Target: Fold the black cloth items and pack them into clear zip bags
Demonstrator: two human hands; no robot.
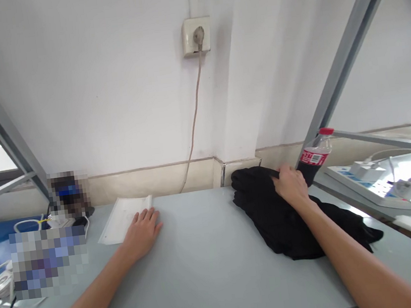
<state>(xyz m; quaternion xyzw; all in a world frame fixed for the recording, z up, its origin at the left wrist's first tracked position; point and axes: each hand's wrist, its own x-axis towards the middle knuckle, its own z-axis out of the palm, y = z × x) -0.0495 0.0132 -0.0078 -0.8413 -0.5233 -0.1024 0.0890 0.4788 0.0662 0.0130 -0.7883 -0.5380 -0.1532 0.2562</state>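
My left hand (143,233) lies palm down with its fingers apart, partly over the near right corner of a flat white packet (118,222) on the grey-blue table (205,274). On the right, a bunched black cloth (273,220) is spread over the tabletop. My right hand (291,183) has its fingers closed on the far part of this cloth. Just beyond that hand stands a bottle (314,157) with a red cap and dark liquid, its lower part hidden by the hand and cloth.
White cables and a blurred patch of items sit at the left edge. Grey metal posts (349,46) slant up on both sides. A wall socket (196,36) has a plugged cord hanging behind the table. Boxes and chargers (406,189) lie at the right.
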